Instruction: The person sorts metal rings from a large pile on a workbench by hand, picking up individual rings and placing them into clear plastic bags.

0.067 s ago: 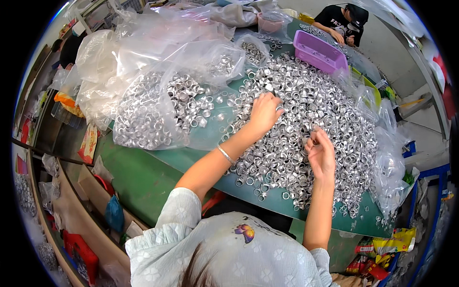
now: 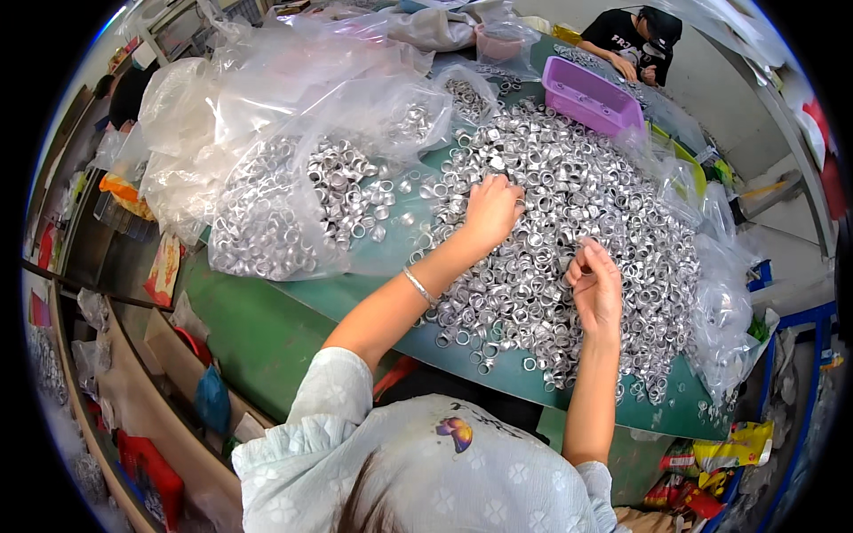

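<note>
A wide heap of silver-coloured metal rings (image 2: 542, 258) covers much of the green table in front of me. My left hand (image 2: 494, 210) reaches onto the heap's upper left part, its fingers bent down and closed against the rings. Whatever lies between those fingertips is hidden by the hand. To the right and nearer to me, my right hand (image 2: 595, 282) is raised over the rings with its fingers curled in toward the thumb. Anything pinched there is too small to make out.
Clear plastic bags (image 2: 275, 204) with more rings lie left of the heap. A purple basket (image 2: 593, 96) stands at its far side, with a green container (image 2: 684, 160) beside it. Across the table another person (image 2: 635, 44) handles small pieces. Crumpled plastic sheeting (image 2: 724, 311) edges the right side.
My right hand's fingers have curled in slightly. My left hand stays at nearly the same spot on the heap, and the whole view has shifted a little.
</note>
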`<action>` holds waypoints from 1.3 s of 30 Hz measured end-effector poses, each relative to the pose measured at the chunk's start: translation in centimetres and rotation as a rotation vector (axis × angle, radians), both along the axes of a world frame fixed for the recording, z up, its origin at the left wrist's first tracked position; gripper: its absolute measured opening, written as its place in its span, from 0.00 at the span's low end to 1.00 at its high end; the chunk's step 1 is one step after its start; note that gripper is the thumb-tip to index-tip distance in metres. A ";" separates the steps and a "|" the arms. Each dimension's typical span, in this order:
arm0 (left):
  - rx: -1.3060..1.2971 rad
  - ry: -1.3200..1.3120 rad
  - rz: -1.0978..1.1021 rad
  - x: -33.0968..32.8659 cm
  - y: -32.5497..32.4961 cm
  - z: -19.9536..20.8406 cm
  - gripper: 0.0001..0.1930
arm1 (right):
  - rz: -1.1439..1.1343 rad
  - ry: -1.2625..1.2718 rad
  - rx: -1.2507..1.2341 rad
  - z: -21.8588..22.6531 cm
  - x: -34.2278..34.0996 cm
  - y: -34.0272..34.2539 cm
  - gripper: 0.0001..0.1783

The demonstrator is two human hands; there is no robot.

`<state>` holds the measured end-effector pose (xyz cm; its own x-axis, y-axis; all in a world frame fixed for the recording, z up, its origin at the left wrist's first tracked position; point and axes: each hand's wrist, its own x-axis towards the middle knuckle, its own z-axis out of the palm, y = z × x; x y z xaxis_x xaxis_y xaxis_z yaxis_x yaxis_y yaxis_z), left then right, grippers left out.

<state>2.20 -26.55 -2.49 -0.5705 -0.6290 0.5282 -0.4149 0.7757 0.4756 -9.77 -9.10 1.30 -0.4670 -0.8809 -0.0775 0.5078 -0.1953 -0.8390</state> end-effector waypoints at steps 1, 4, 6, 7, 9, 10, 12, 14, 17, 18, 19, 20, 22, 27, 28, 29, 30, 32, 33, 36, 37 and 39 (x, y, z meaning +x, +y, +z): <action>-0.010 -0.031 0.001 -0.2 -0.1 -0.3 0.08 | -0.022 0.140 0.088 0.4 0.1 0.0 0.13; 0.121 0.185 -0.072 -0.4 -1.3 -0.4 0.05 | -0.100 0.619 0.245 1.1 0.3 -0.5 0.11; 0.627 0.540 -0.126 -0.2 -0.4 0.5 0.05 | -0.176 1.019 0.204 1.0 -0.3 -2.0 0.09; 0.875 0.689 -0.157 0.3 0.0 1.3 0.06 | -0.174 1.052 0.181 0.5 -0.9 -3.0 0.09; 1.340 0.962 -0.238 1.3 0.4 1.1 0.10 | -0.186 1.221 0.206 0.7 -1.1 -4.7 0.08; 1.182 0.801 -0.195 2.1 0.6 0.5 0.10 | -0.187 1.303 0.214 0.7 -1.0 -5.7 0.08; 0.826 0.484 -0.128 2.9 1.0 -0.8 0.12 | -0.241 1.445 0.346 0.5 -1.1 -7.5 0.11; 0.503 0.286 -0.089 3.3 1.5 -1.3 0.15 | -0.236 1.585 0.547 0.1 -1.0 -9.1 0.16; 0.270 0.081 -0.085 2.9 2.9 -0.3 0.17 | -0.212 1.655 0.681 -0.1 -0.7 -10.6 0.22; 0.249 0.034 -0.071 2.6 3.0 0.2 0.18 | -0.206 1.668 0.732 -0.1 -0.7 -10.8 0.22; 0.227 -0.012 -0.054 2.4 2.9 0.6 0.19 | -0.146 1.559 0.780 -0.1 -1.2 -11.0 0.19; 0.205 -0.057 -0.039 2.3 2.8 0.8 0.19 | -0.213 1.425 0.659 -0.1 -1.6 -10.6 0.18; 0.213 -0.091 -0.071 2.1 2.6 0.5 0.18 | -0.330 1.155 0.417 -0.3 -2.4 -9.3 0.16; 0.284 -0.088 -0.295 3.1 0.8 0.4 0.14 | -0.232 0.227 0.102 2.8 -1.6 -6.0 0.12; 0.239 -0.106 -0.276 2.9 0.8 0.7 0.13 | -0.176 0.142 0.082 2.6 -1.7 -5.5 0.13; 0.194 -0.124 -0.254 2.8 0.9 1.1 0.12 | -0.118 0.058 0.062 2.2 -2.1 -5.0 0.14; 0.150 -0.142 -0.230 2.8 0.9 1.3 0.11 | -0.058 -0.026 0.042 2.0 -2.3 -4.7 0.15; 0.195 -0.122 -0.254 2.7 0.8 1.4 0.10 | 0.100 0.172 0.125 2.5 -1.7 -5.0 0.13; 0.218 -0.111 -0.263 2.7 0.7 1.5 0.10 | 0.102 0.443 0.207 2.7 -0.9 -5.0 0.12; 0.291 0.105 -0.287 2.8 0.4 0.4 0.06 | 0.075 1.375 0.129 1.3 0.4 -6.5 0.10; 0.289 0.239 -0.309 3.2 0.0 -0.2 0.05 | 0.070 1.515 0.406 2.9 2.7 -7.0 0.07; 0.591 0.496 -0.334 3.5 -0.5 -0.8 0.03 | 0.073 1.841 0.430 2.0 3.6 -8.0 0.04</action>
<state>5.71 -27.04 -3.30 -0.5645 -0.7199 0.4038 0.1565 0.3870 0.9087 -6.20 -17.14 3.25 -0.1811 -0.9593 0.2166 -0.9598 0.1244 -0.2516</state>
